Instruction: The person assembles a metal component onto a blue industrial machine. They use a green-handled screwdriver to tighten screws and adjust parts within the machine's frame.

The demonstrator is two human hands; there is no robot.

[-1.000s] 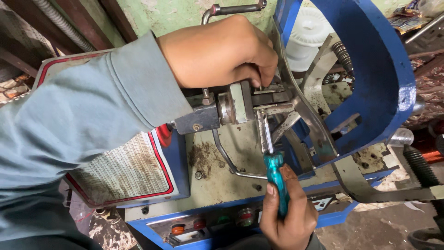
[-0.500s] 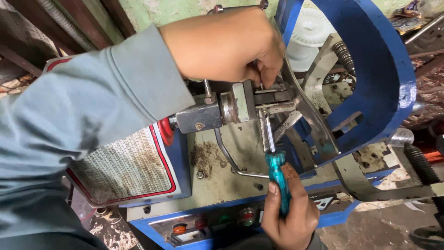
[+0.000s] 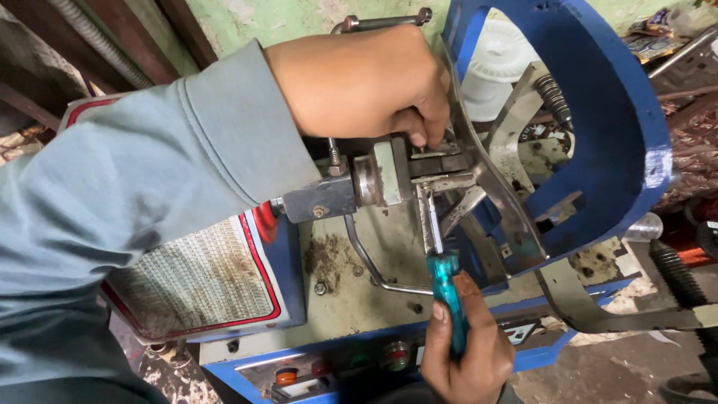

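Screwdriver (image 3: 446,288) with a teal handle stands nearest, upright in the right hand (image 3: 467,348), whose fingers are wrapped tight around the handle; its shaft reaches up into the steel clamp block (image 3: 389,179) of the blue machine (image 3: 613,127). The tip looks seated, so the fastener seems mid-adjustment, not finished. Farther up, the left hand (image 3: 366,82) pinches a small metal part at the block's top, fingers curled closed. No containers with visible contents show.
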